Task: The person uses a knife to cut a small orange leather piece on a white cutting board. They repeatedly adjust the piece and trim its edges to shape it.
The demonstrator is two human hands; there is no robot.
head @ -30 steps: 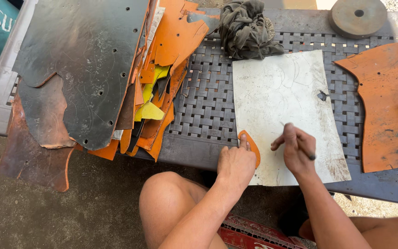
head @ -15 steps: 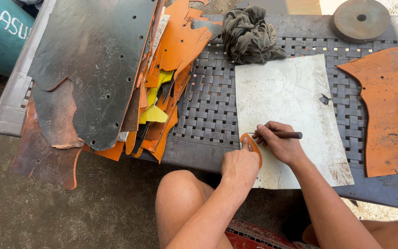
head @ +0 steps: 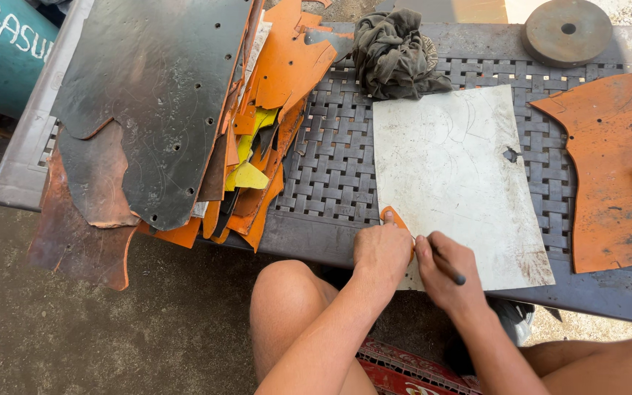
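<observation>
— Why is the left hand [head: 380, 250] pressed flat like that?
— It pins the orange piece [head: 395, 218] under its fingers on the board [head: 455, 168]; beside it, the right hand [head: 444, 272] is closed around a tool [head: 448, 269], tip at the edge.

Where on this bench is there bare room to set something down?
Bare woven top lies between the leather pile and pale board, below the rag. The board's upper half is bare. Crowded at its near corner: left hand, right hand.
</observation>
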